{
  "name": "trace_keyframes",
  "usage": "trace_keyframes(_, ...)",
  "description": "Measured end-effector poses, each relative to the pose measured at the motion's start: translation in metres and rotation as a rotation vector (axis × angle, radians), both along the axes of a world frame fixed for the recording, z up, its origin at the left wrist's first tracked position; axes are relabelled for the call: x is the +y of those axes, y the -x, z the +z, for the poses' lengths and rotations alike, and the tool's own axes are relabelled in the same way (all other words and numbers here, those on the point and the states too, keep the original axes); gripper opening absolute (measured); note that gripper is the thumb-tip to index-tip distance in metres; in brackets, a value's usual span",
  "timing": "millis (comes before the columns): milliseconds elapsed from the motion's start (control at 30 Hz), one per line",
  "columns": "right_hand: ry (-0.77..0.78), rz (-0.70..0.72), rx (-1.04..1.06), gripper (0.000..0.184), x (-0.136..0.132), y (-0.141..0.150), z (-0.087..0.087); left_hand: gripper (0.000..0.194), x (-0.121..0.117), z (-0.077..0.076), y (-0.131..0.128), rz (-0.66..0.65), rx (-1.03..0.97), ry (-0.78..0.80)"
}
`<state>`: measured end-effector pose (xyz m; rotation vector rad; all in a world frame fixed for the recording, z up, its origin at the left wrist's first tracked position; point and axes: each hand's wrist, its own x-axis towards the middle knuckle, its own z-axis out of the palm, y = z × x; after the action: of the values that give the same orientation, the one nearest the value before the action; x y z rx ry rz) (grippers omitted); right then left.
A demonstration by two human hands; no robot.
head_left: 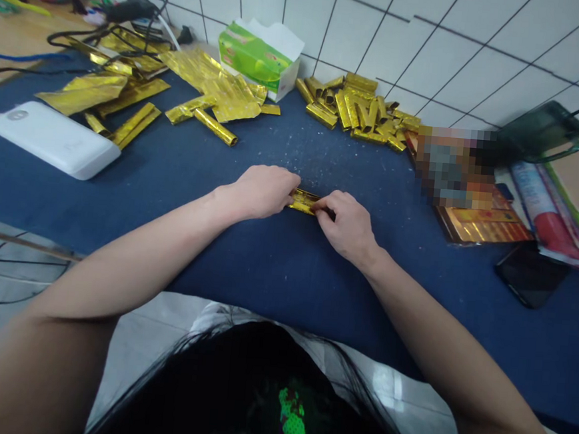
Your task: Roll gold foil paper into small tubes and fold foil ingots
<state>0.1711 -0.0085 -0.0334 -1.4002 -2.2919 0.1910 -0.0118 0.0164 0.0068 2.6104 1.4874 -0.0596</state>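
Observation:
A short strip of shiny gold foil paper (303, 201) lies across the middle of the blue-covered table (246, 260), its long edges raised like a shallow trough. My left hand (266, 192) pinches its left end, the fingertips partly hidden behind the knuckles. At the other end, the thumb and fingers of my right hand (346, 225) close on the foil. Beyond my hands, small folded gold foil pieces (358, 109) sit in a heap by the wall. Flat gold foil sheets (214, 81) and a rolled gold tube (215, 127) lie to the back left.
A green tissue box (256, 57) stands against the tiled wall. On the left are a white power bank (52, 138) and tangled black cables (108, 35). To the right lie an orange-gold box (484, 222), a dark phone (532, 273) and a dark green glass mug (537, 133).

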Motion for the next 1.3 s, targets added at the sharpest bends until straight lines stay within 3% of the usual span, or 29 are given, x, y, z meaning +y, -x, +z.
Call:
trace_keyframes(233,-0.058,0.034,-0.076,0.019,-0.003,-0.001,-0.001,0.019,0.001,0.000,0.001,0.080,0.037,0.055)
trace_keyframes(367,-0.118,0.053,-0.155,0.018,-0.006,0.000,0.003,0.036,-0.001,0.004,0.000,0.187,0.052,0.036)
trace_keyframes(500,-0.168,0.085,-0.245,0.019,-0.009,0.000,0.006,0.043,0.001,0.005,0.001,0.204,0.039,0.016)
trace_keyframes(767,-0.235,0.117,-0.332,0.019,-0.009,0.001,0.007,0.028,0.005,0.005,0.009,0.172,0.052,0.048)
trace_keyframes(933,-0.264,0.070,-0.353,0.020,-0.012,0.004,0.007,0.019,0.008,0.003,0.007,0.222,-0.053,-0.001)
trace_keyframes(1100,-0.295,0.027,-0.366,0.023,-0.015,0.007,0.004,0.013,0.016,-0.007,0.003,0.238,-0.273,0.134)
trace_keyframes(1300,-0.344,-0.001,-0.405,0.024,-0.016,0.008,0.004,0.014,0.016,-0.008,0.002,0.283,-0.332,0.242)
